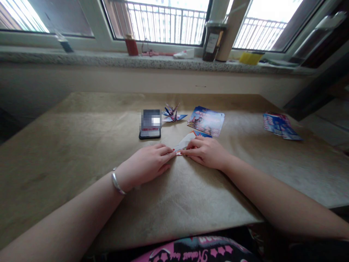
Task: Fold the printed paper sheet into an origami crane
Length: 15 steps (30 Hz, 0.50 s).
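Observation:
A partly folded sheet of printed paper (187,139) lies on the table, white on its upper face with orange and blue showing at its edges. At its left tip, the fingers of my left hand (145,162) are closed together and grip the point. My right hand (209,152) bends its fingers over the right part of the paper and holds it down, hiding much of it. Just beyond stand a folded paper crane (174,115) in blue and red print and a phone (150,134) with a blurred screen.
A stack of printed square sheets (207,122) lies past my right hand. More printed cards (282,126) are fanned out at the far right of the table (68,153). On the windowsill (95,60) are a red container (132,46), a dark jar (211,43) and a yellow object (249,58).

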Tool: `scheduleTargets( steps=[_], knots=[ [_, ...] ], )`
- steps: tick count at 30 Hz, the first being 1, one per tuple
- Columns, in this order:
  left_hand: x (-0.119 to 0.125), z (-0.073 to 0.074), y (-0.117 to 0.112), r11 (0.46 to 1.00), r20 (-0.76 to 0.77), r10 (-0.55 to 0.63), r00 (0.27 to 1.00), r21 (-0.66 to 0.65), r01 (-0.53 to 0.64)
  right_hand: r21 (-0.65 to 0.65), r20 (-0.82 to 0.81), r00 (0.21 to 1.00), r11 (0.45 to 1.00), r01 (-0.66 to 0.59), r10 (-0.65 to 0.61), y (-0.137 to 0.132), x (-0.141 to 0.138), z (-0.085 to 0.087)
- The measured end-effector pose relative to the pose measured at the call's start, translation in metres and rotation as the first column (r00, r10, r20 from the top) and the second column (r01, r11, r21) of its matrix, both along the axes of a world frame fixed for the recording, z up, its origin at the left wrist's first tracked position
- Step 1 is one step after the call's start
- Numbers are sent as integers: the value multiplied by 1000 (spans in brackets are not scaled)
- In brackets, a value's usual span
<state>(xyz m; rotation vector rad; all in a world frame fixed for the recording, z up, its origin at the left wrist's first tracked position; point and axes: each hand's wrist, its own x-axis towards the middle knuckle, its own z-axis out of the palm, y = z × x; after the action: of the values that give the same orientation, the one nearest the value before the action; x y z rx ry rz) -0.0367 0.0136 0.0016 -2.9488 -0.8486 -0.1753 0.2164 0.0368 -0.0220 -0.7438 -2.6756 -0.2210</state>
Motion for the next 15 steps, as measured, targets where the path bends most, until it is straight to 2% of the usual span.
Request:
scheduleTargets(
  steps=[7, 15],
  knots=[
    [-2, 1, 1, 1000, 26, -1, 1000, -25, 2, 13, -1, 1000, 1000, 15, -15, -2, -3, 0],
    [-1, 0, 1, 1000, 3, -5, 1000, -8, 6, 45, 86, 992, 995, 92, -96, -9, -7, 4]
  ],
)
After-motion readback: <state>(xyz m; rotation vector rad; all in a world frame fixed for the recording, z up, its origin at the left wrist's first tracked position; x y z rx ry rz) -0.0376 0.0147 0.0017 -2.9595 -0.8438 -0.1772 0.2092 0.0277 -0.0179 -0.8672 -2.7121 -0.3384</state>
